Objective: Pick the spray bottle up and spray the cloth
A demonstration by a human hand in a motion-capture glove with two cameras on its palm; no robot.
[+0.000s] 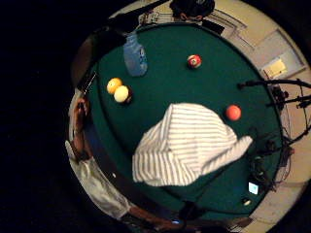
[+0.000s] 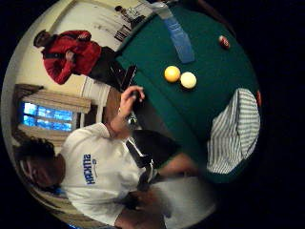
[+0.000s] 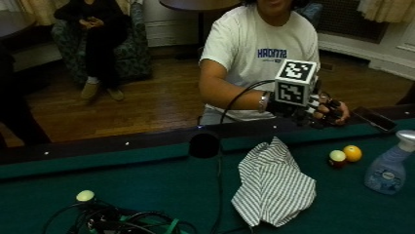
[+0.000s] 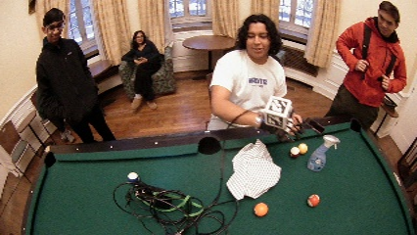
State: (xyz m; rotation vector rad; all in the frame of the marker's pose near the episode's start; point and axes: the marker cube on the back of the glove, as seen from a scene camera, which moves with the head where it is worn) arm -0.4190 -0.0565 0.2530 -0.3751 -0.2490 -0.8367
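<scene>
A pale blue spray bottle (image 3: 386, 170) with a white trigger head stands upright on the green felt, to the right of the balls, untouched. The white striped cloth (image 3: 275, 187) lies crumpled in the middle of the table (image 3: 162, 185), peaked at its near-rail end. My gloved right hand (image 3: 299, 111) hovers over the rail (image 3: 129, 144) in front of the person, above the cloth's peak and well left of the bottle. It holds nothing and its fingers hang relaxed. From the palm I see the bottle (image 1: 134, 56) and the cloth (image 1: 187, 145) below on the felt.
A yellow ball (image 3: 352, 153) and a white ball (image 3: 337, 157) lie between the cloth and the bottle. An orange ball (image 4: 261, 209) and a red striped ball (image 4: 313, 200) sit farther out. Tangled cables (image 4: 166, 203) cover the left felt. The bare hand (image 3: 334, 111) rests on the rail near a black phone (image 3: 376, 119).
</scene>
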